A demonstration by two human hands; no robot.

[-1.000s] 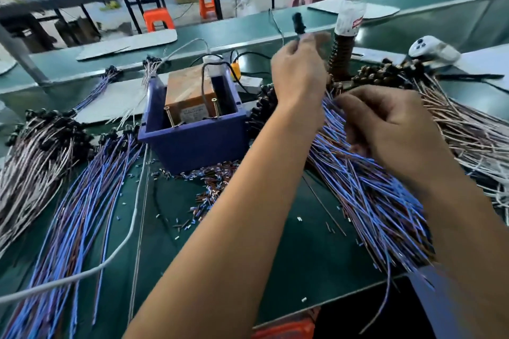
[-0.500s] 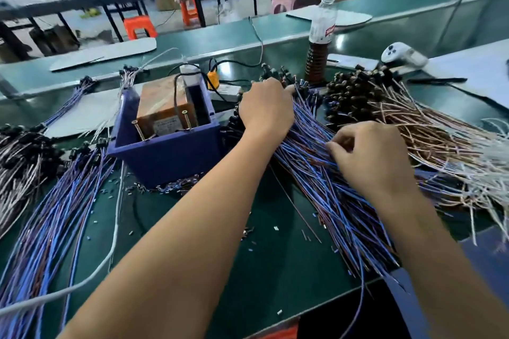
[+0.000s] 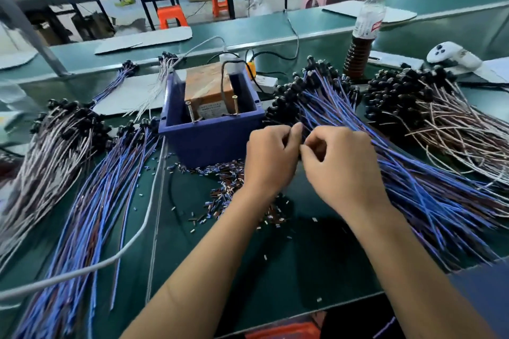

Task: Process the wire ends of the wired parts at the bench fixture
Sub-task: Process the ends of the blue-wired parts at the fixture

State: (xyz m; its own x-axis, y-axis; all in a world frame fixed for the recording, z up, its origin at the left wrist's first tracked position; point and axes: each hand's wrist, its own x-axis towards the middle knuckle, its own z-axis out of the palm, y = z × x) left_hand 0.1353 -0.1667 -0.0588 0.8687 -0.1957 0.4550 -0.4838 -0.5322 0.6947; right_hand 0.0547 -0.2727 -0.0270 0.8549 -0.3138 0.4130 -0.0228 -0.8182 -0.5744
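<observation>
Far left on green surface (image 3: pixel 316 256): pinkish wire pile (image 3: pixel 46 157), then blue wire bundle (image 3: pixel 91 215). Blue bin (image 3: pixel 212 135) holds fixture (image 3: pixel 208 93); its label unreadable. Left hand (image 3: pixel 268 158) and right hand (image 3: pixel 340 166), fingers curled, pinch wires of the right blue bundle (image 3: pixel 413 173). Bottle (image 3: pixel 363 33) label blurred

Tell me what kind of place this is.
Most likely a factory assembly line for wired parts: bundles of blue wires cover a long green bench, cut insulation scraps lie beside a blue fixture box.
</observation>
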